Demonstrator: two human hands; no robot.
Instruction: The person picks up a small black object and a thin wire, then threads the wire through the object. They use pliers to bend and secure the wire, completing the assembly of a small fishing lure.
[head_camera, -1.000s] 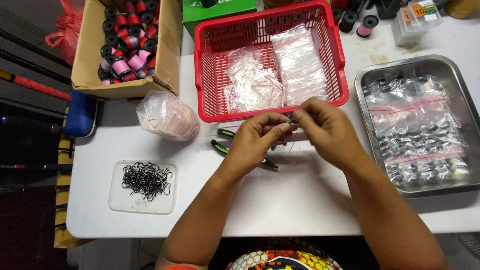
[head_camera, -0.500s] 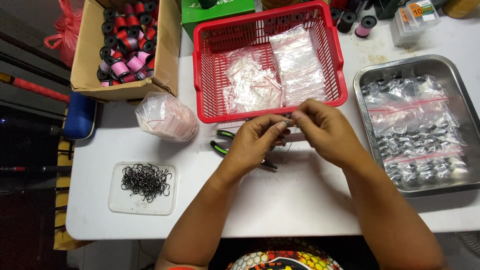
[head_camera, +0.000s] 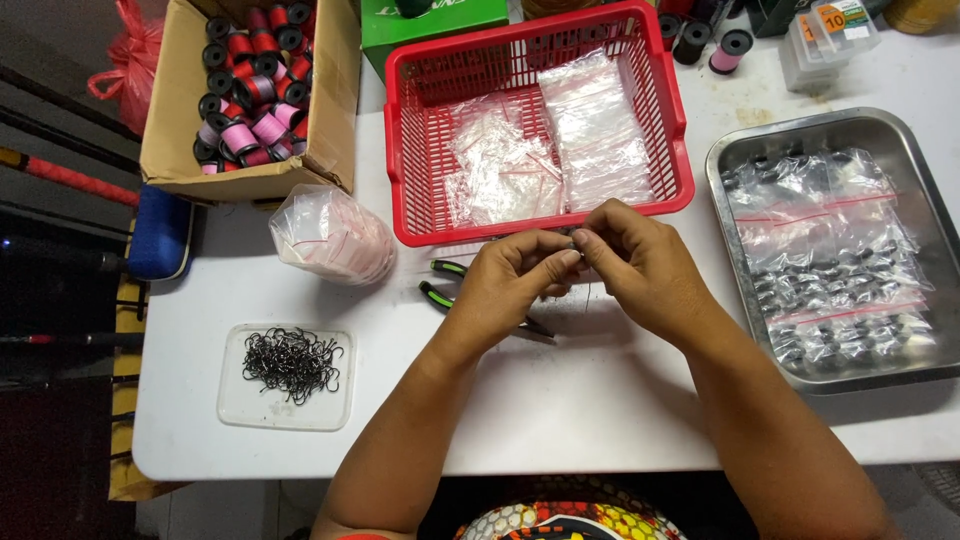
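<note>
My left hand (head_camera: 515, 280) and my right hand (head_camera: 640, 265) meet fingertip to fingertip above the white table (head_camera: 560, 400), just in front of the red basket (head_camera: 400, 130). Between the pinched fingers is a small dark hook (head_camera: 573, 243) with a thin line hanging from it; both hands pinch it. Green-handled pliers (head_camera: 445, 283) lie on the table under my left hand. A clear lid (head_camera: 245, 400) holding several black hooks (head_camera: 292, 362) sits at the front left.
The red basket holds clear plastic bags (head_camera: 545, 150). A metal tray (head_camera: 730, 160) at the right holds filled bags. A cardboard box (head_camera: 320, 110) of thread spools stands at the back left, and a bundle of small bags (head_camera: 330, 235) lies beside it.
Both hands stay joined at the same spot before the basket. The fingers have shifted slightly around the small hook; nothing else on the table has moved.
</note>
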